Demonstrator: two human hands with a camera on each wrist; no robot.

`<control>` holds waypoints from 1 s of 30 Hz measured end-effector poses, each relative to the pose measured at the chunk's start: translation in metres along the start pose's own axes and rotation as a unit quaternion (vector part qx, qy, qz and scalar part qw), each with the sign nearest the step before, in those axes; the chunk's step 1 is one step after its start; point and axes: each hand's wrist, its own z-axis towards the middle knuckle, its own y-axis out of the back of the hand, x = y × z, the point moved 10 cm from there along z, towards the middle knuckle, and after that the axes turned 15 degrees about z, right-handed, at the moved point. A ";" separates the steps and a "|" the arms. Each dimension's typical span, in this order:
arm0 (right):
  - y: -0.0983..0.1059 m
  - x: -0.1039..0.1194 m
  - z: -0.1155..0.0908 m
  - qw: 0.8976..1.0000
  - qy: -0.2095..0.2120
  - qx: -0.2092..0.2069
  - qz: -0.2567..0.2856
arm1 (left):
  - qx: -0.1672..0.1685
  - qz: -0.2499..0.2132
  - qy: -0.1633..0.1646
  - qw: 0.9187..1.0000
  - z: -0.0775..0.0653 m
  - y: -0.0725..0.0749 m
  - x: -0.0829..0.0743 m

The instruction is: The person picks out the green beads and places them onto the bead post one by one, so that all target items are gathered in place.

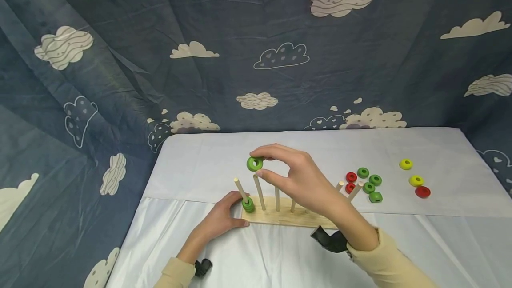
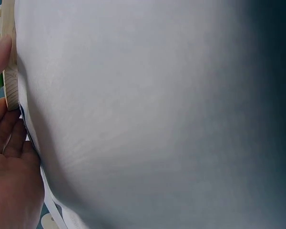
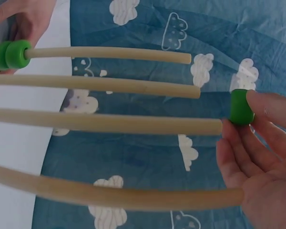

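The right hand (image 1: 302,179) pinches a green ring (image 1: 250,165) by its rim, fingertips above and thumb below, the gap between them only as wide as the ring. The left hand (image 1: 224,217) grips the left end of a wooden board (image 1: 280,219), thumb on the near edge, fingers behind. From where I stand, the governing relation is ring to peg: the ring sits just off the tip of the second peg (image 1: 259,192) from the left, its hole roughly in line with the peg's upright axis; exact centring cannot be told. The right hand is nearer this tip, its forearm slanting in from the right across the board. The leftmost peg (image 1: 240,188), beside the left hand, carries stacked green rings (image 1: 248,207). Loose red, green and yellow rings (image 1: 375,180) lie to the right on the white-covered desk (image 1: 312,146).
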 end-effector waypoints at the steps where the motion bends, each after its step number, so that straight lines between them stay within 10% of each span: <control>1: -0.002 0.000 0.001 1.000 -0.001 0.002 0.002 | -0.001 -0.001 -0.001 1.000 0.000 0.000 0.000; 30: -0.046 -0.013 0.022 0.992 -0.053 0.113 -0.004 | 0.003 0.000 0.001 1.000 0.002 -0.001 0.007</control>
